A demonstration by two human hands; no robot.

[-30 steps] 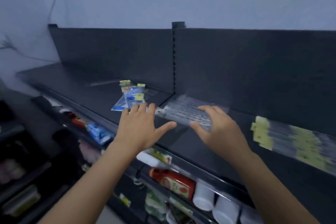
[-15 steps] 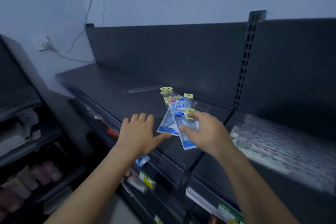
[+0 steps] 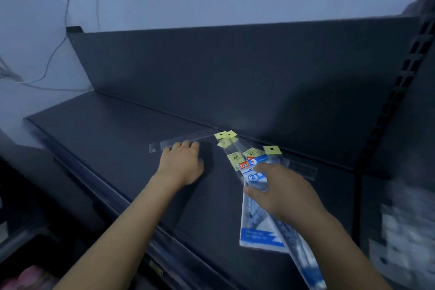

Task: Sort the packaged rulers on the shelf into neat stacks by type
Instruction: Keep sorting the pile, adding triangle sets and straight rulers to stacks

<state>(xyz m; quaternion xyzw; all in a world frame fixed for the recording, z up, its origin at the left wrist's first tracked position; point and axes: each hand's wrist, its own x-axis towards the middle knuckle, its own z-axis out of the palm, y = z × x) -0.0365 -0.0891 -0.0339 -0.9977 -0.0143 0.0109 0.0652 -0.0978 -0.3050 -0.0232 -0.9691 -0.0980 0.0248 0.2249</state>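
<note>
My left hand (image 3: pixel 181 165) is flat, fingers straight, tips touching a long clear plastic ruler sleeve (image 3: pixel 188 139) lying toward the back of the dark metal shelf (image 3: pixel 106 129). My right hand (image 3: pixel 282 193) is spread loosely, resting on a fanned pile of clear ruler packets with blue-and-white cards (image 3: pixel 259 233). Their yellow hang tabs (image 3: pixel 224 135) point toward the shelf's back panel.

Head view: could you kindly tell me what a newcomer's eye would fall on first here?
The fanned pile of packaged rulers, right of centre on the dark shelf, stands out with its yellow hang tabs and a blue-and-white pack; the right hand is spread over it. Further left, the left hand touches a long clear ruler lying near the shelf's back.
</note>
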